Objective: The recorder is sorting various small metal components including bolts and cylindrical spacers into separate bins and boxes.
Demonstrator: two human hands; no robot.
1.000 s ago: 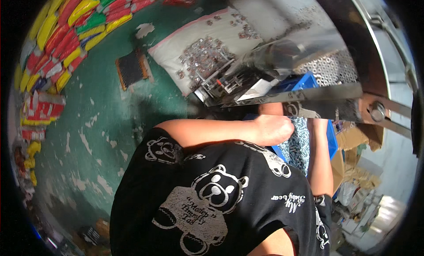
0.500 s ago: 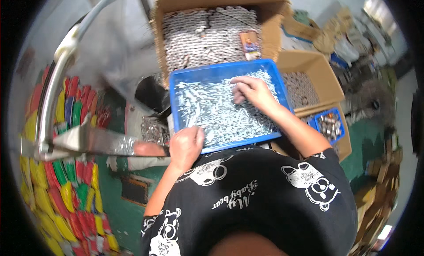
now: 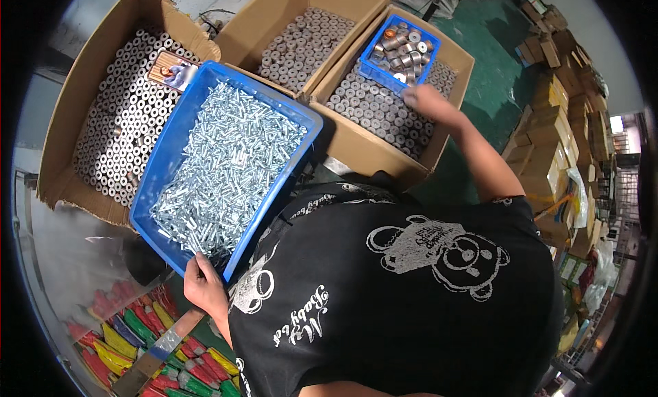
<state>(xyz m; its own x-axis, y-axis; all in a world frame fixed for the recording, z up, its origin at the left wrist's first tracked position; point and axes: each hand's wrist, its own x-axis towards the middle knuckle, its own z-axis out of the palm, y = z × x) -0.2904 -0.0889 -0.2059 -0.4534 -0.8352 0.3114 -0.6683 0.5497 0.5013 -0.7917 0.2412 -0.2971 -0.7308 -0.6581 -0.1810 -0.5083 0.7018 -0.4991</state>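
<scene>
A middle carton (image 3: 243, 33) is lined with rows of grey ring-shaped pieces (image 3: 308, 46). Just to its left, a left carton (image 3: 74, 105) is filled with white-faced rings (image 3: 127, 99), on which a printed picture card (image 3: 171, 72) is laid. Well to the right of the middle carton, green floor (image 3: 483, 51) is exposed, and beyond it cardboard boxes (image 3: 548, 126) are stacked. Below and left of the middle carton, red, yellow and green packages (image 3: 113, 352) are crossed by a flat metal bar (image 3: 161, 347).
</scene>
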